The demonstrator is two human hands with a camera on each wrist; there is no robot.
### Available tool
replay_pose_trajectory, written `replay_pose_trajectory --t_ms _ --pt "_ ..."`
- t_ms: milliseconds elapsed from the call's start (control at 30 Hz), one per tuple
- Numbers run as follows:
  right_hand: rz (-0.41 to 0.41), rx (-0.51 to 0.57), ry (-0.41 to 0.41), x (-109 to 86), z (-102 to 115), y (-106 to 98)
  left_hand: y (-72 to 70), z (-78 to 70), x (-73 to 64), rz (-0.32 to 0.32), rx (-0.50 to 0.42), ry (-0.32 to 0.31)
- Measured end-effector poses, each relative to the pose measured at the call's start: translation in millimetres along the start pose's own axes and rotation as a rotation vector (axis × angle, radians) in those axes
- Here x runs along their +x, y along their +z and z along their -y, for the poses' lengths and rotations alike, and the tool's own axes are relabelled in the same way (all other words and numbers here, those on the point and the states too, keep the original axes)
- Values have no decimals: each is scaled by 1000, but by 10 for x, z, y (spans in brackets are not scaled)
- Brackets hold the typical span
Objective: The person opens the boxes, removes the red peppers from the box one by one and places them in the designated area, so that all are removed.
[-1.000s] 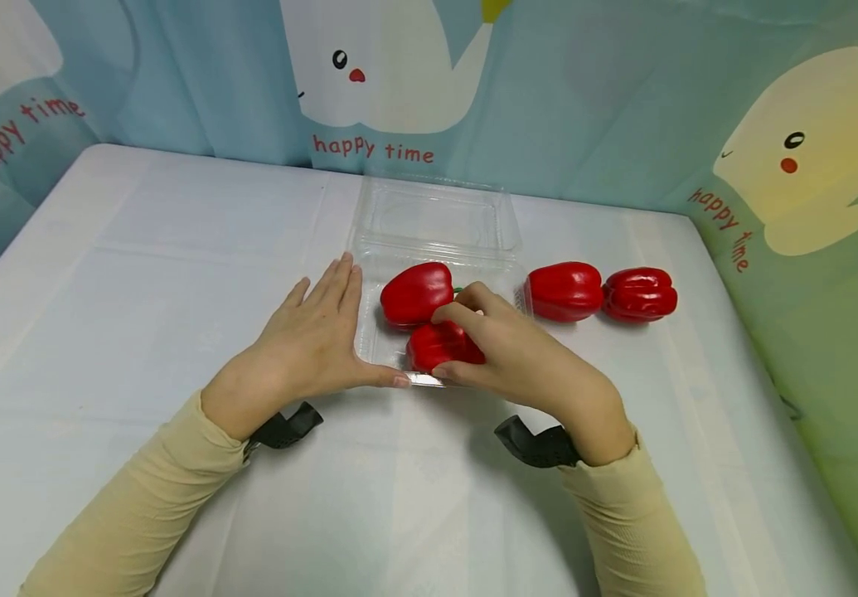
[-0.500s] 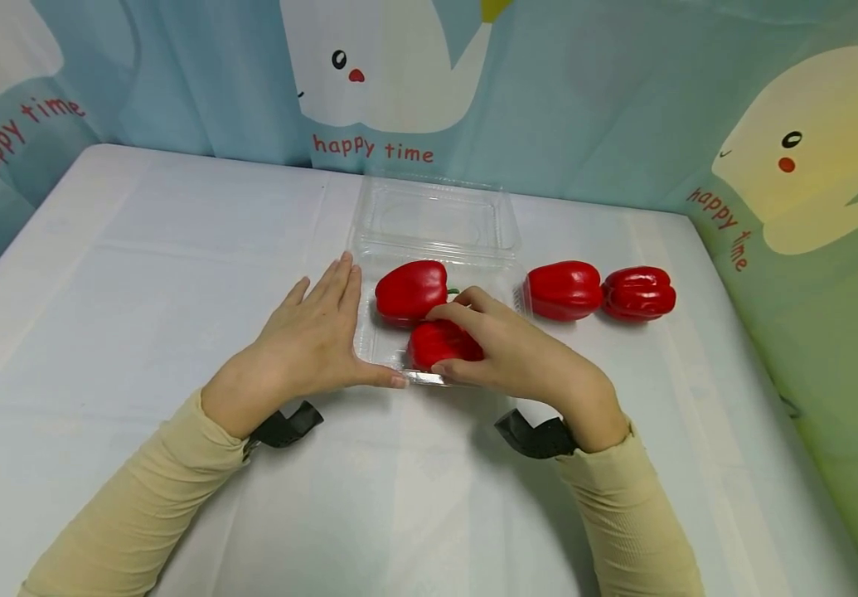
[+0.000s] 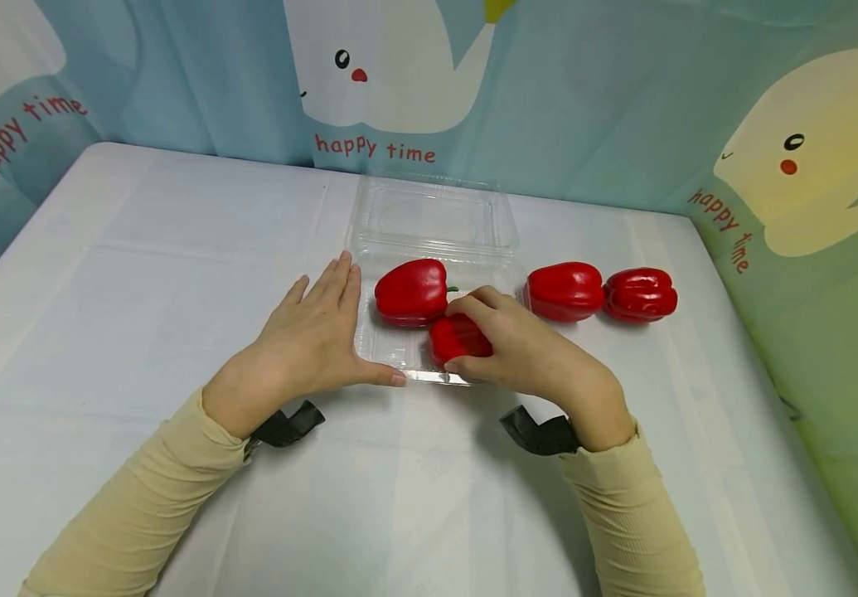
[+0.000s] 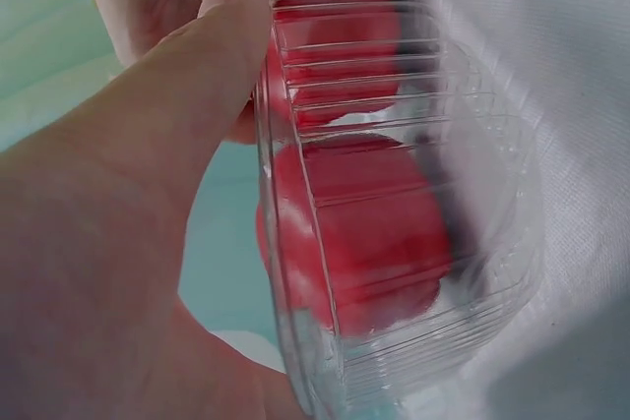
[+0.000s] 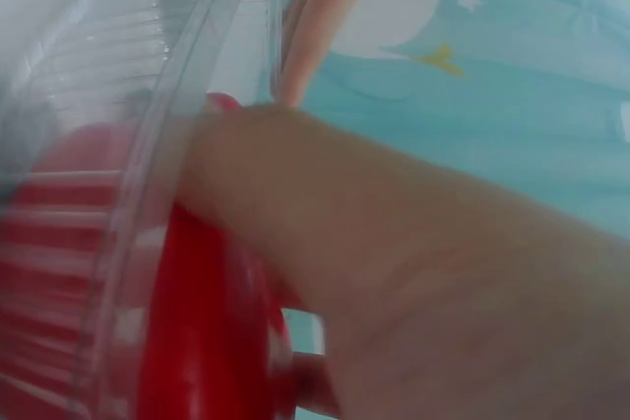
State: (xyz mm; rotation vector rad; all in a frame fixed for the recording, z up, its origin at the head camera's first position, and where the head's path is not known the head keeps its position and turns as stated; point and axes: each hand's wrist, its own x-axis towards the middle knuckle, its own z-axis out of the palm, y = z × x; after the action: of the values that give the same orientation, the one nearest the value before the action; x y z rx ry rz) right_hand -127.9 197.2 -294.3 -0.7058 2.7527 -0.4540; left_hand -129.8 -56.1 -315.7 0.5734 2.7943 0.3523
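Observation:
A clear plastic clamshell box (image 3: 391, 355) lies on the table with its lid folded back. My left hand (image 3: 298, 348) rests with straight fingers along its left side, the thumb on the front rim. Inside, my right hand (image 3: 529, 348) grips a red bell pepper (image 3: 460, 338) at the front, thumb on the near side and fingers over the far side. Another bell pepper (image 3: 409, 292) with a green stem lies behind it, towards the left. Through the ribbed wall, the left wrist view shows both peppers, blurred. In the right wrist view, my thumb partly covers the gripped pepper (image 5: 202, 331).
Two more bell peppers, one (image 3: 565, 292) against the box's right side and one (image 3: 640, 295) touching it, lie on the white-covered table (image 3: 429, 497). The clear lid (image 3: 432, 217) reaches back almost to the printed curtain (image 3: 585, 108).
My right hand has shifted slightly right with the front pepper, which now sits farther right in the box. The pepper behind has moved slightly left. My left hand has stayed put.

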Motion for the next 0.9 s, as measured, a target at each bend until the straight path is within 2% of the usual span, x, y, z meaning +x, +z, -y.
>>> replay_pose_trajectory --t_ms 333,700,900 --pt "-59 -70 -9 -64 8 -86 1 0 -12 -8 20 18" --pt "-157 -52 -52 -195 13 -215 -5 -5 -14 3 6 4" --pt "-202 -51 -40 -285 2 -291 -11 -14 -21 1 9 1"
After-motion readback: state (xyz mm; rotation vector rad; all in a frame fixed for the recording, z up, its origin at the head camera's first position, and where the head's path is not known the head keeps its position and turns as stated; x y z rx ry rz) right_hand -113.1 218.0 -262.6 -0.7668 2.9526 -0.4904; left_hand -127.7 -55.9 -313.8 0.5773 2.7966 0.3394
